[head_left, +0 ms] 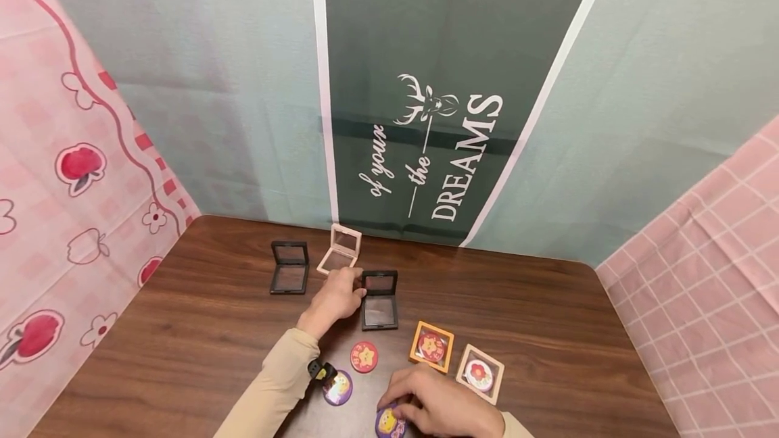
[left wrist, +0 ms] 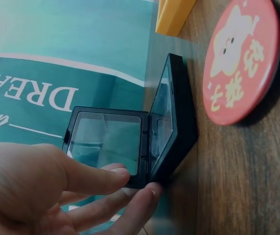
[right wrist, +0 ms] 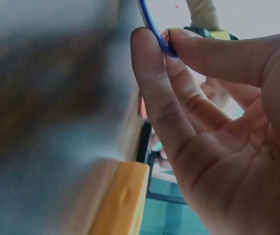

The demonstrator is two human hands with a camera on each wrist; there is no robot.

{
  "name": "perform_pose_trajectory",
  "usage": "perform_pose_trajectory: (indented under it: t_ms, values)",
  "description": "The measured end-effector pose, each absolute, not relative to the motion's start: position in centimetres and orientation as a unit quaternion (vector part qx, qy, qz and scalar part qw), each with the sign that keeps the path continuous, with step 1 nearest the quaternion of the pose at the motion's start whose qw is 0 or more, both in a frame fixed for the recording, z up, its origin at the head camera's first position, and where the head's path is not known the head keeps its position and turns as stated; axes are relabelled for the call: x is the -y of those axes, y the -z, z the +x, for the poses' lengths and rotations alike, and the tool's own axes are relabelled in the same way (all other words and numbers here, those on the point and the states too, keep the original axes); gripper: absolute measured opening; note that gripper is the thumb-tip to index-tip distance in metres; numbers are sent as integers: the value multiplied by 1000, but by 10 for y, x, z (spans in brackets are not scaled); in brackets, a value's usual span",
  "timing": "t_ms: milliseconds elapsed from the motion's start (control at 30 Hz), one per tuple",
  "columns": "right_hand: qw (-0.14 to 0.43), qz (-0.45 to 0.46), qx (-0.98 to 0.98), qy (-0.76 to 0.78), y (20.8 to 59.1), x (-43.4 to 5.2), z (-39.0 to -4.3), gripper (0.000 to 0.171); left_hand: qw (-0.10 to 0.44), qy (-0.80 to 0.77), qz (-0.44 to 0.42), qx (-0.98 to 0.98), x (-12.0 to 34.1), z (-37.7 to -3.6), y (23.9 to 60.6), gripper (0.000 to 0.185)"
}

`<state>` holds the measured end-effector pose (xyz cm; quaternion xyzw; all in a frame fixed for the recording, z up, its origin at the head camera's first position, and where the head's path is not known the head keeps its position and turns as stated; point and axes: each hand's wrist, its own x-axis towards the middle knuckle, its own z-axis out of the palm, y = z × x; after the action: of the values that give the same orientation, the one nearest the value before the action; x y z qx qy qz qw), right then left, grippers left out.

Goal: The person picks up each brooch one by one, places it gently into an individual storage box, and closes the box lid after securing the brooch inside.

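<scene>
My left hand (head_left: 335,300) pinches the edge of the raised lid of a black display case (head_left: 380,325), thumb on one side and fingers behind. This hinged case stands open on the table, its clear film windows (left wrist: 105,142) showing in the left wrist view. Near the front edge of the head view, my right hand (head_left: 439,403) pinches a round purple badge (head_left: 387,422) between thumb and fingertips. In the right wrist view that badge (right wrist: 152,22) is seen nearly edge-on. A red star badge (head_left: 364,357) and another purple badge (head_left: 338,389) lie between my hands.
Behind my left hand stand an open pink case (head_left: 337,261) and another open black case (head_left: 289,278). To the right lie an orange case (head_left: 447,350) holding a red badge and a cream case (head_left: 496,384) holding a flower badge. A cloth backdrop (head_left: 274,120) borders the wooden table (head_left: 548,330).
</scene>
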<state>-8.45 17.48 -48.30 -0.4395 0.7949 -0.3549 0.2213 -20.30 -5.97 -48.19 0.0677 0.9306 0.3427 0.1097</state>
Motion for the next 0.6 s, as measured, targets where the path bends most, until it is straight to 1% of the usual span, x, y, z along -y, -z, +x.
perform_pose_trajectory:
  t_ms: [67, 267, 367, 600]
  values:
    - [197, -438, -805, 347, 480, -176, -87, 25, 112, -342, 70, -930, 60, -202, 480, 48]
    - [157, -420, -817, 363, 470, -179, -100, 25, 112, -336, 78, -932, 62, -203, 478, 45]
    - [151, -401, -825, 368, 466, -180, -107, 24, 114, -335, 76, -932, 63, -203, 478, 45]
    - [160, -357, -826, 406, 467, -178, -124, 22, 116, -333, 76, -933, 62, -203, 478, 45]
